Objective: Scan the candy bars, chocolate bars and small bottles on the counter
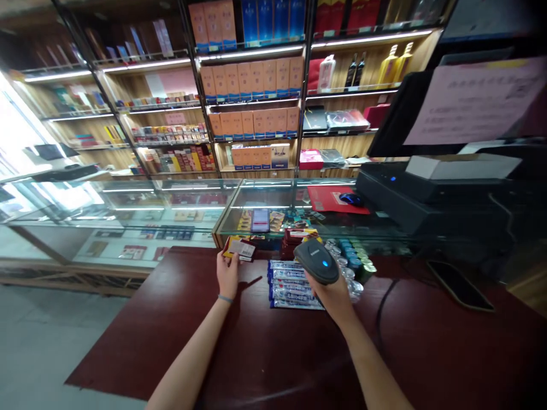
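Note:
My left hand (227, 273) grips a small red and yellow pack (239, 249) with a white barcode label, held just above the dark red counter (265, 353). My right hand (332, 293) is closed round a black handheld barcode scanner (317, 259) with a blue light on top. The scanner's head points toward the pack, a short gap apart. Under and between the hands lie several blue and white wrapped sticks (290, 283) in a row on the counter.
A glass display case (294, 210) with a phone (260, 219) on it stands behind the counter. A black register and printer (444, 193) sit at the right, a dark phone (459, 285) lies flat nearby. Small bottles (354, 259) crowd beside the scanner. Shelves of boxes fill the back wall.

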The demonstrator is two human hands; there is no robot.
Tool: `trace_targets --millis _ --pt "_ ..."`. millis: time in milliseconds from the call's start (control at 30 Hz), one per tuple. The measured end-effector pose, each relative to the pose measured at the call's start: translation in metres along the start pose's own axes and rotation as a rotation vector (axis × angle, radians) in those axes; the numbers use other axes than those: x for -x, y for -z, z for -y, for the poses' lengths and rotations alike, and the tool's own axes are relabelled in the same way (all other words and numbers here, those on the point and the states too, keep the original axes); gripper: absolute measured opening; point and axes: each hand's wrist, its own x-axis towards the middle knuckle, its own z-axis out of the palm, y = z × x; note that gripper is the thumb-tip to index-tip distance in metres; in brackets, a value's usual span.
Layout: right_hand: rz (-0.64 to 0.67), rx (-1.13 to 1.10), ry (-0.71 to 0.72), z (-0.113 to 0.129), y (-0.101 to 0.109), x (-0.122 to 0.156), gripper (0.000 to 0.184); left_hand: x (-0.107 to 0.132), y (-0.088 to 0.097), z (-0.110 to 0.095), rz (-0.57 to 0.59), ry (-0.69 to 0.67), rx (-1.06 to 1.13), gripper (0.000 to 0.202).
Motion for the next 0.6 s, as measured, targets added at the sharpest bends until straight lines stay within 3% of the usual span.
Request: trace_targets --millis 133,233,433,600 --pt "0.171 -0.006 0.046 -0.009 -0.025 0.009 0.038 0.002 0.02 0.018 -0.072 0.201 0.273 0.043" --pt "0.31 0.067 0.017 -0.019 -0.042 0.018 0.04 0.006 0.025 0.025 -0.113 0.281 0.36 0.043" --pt "0.424 0.281 -0.008 -0.03 -0.06 0.035 0.05 0.009 0.027 0.028 -0.095 0.296 0.37 0.041" --pt "0.475 0.378 0.02 -0.031 -0.061 0.037 0.041 0.011 0.026 0.025 -0.083 0.293 0.38 0.033"
